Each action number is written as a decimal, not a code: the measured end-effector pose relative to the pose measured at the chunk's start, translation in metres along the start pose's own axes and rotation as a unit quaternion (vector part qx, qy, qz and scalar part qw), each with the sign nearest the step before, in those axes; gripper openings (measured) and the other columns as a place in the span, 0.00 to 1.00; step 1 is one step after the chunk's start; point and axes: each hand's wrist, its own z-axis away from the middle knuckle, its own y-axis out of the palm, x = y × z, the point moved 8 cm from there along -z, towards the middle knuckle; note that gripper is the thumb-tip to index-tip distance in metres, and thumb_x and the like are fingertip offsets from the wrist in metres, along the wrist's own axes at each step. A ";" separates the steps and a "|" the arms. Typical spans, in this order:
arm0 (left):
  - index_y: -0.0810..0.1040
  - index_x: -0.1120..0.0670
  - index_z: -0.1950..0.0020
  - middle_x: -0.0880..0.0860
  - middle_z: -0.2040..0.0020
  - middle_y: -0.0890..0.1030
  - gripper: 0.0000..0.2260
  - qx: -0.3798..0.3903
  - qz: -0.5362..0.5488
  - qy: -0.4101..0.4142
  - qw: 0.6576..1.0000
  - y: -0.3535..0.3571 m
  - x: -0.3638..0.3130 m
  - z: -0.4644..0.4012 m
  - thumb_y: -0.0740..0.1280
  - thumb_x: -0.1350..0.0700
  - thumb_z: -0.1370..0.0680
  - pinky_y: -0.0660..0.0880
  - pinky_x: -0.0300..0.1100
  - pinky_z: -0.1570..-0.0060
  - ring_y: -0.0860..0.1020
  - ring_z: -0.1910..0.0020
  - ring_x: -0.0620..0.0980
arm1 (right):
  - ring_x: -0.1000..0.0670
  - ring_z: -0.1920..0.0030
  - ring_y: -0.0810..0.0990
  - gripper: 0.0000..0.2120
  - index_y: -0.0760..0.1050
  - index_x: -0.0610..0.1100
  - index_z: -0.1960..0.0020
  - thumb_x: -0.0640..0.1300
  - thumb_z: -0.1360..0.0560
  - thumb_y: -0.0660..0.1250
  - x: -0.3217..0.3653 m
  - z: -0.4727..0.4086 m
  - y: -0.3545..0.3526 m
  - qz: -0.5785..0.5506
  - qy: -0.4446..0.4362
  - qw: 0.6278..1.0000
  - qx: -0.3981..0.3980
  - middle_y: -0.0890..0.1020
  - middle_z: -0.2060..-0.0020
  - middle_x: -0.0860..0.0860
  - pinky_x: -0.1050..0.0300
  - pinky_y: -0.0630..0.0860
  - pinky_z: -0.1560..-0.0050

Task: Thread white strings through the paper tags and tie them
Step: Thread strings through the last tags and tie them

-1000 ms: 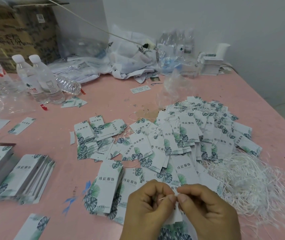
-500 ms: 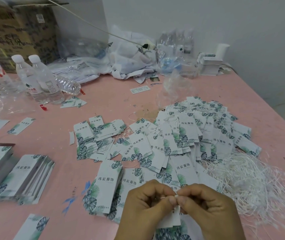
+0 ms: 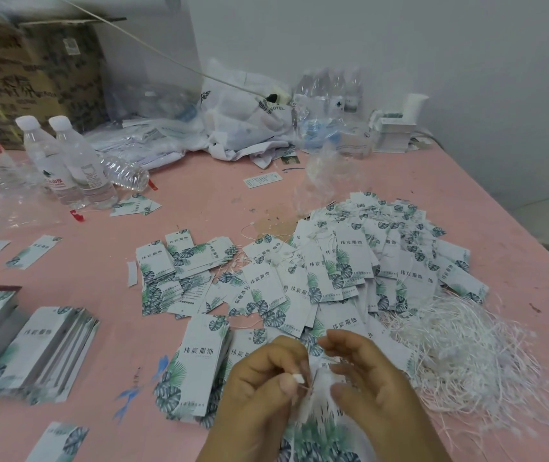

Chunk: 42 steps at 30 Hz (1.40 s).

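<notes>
My left hand (image 3: 260, 391) pinches a thin white string (image 3: 308, 385) and a paper tag (image 3: 319, 425) at the bottom centre; the tag is white with green leaf print and hangs blurred below the fingers. My right hand (image 3: 376, 391) is just to the right, fingers spread, thumb near the string. A loose pile of white strings (image 3: 466, 355) lies to the right. A big heap of tags with strings (image 3: 366, 261) spreads behind my hands. A stack of tags (image 3: 200, 365) lies left of my left hand.
Neat tag stacks (image 3: 40, 351) sit at the left on the pink table (image 3: 200, 201). Two water bottles (image 3: 66, 161) stand at the back left beside a cardboard box (image 3: 33, 78). Plastic bags (image 3: 243, 121) and small white boxes (image 3: 393, 131) line the back wall.
My hands were pinched together on the string. The right hand has now let go and spread its fingers, and the tag has dropped lower between the hands.
</notes>
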 end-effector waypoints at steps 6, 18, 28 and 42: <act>0.79 0.59 0.52 0.57 0.51 0.80 0.02 0.064 0.256 -0.029 0.964 0.010 -0.007 -0.004 0.68 0.60 0.22 0.74 0.44 0.48 0.78 0.49 0.52 | 0.61 0.38 0.77 0.22 0.74 0.63 0.38 0.47 0.29 0.72 -0.001 0.004 0.038 -0.011 0.044 0.991 0.126 0.81 0.42 0.61 0.65 0.71 0.39; 0.82 0.54 0.62 0.53 0.60 0.79 0.09 -0.215 0.236 -0.038 0.947 -0.048 0.005 -0.005 0.81 0.58 0.36 0.78 0.39 0.67 0.79 0.65 0.47 | 0.36 0.49 0.83 0.15 0.83 0.46 0.46 0.46 0.33 0.76 -0.014 0.005 0.021 -0.185 0.186 0.958 0.119 0.84 0.49 0.37 0.45 0.80 0.47; 0.83 0.53 0.63 0.55 0.71 0.76 0.05 -0.171 -0.220 -0.078 0.957 -0.024 0.030 0.011 0.74 0.53 0.36 0.68 0.38 0.68 0.70 0.70 0.49 | 0.38 0.60 0.84 0.14 0.83 0.39 0.49 0.37 0.33 0.68 -0.030 -0.008 0.009 -0.383 0.151 0.910 -0.049 0.83 0.54 0.32 0.47 0.82 0.65; 0.84 0.39 0.55 0.41 0.61 0.80 0.12 -0.145 -0.459 0.081 0.873 -0.005 0.008 0.014 0.73 0.57 0.31 0.71 0.28 0.67 0.77 0.68 0.42 | 0.37 0.63 0.83 0.12 0.83 0.35 0.51 0.33 0.33 0.68 -0.036 -0.003 0.000 -0.357 0.149 0.914 -0.120 0.83 0.56 0.30 0.48 0.81 0.68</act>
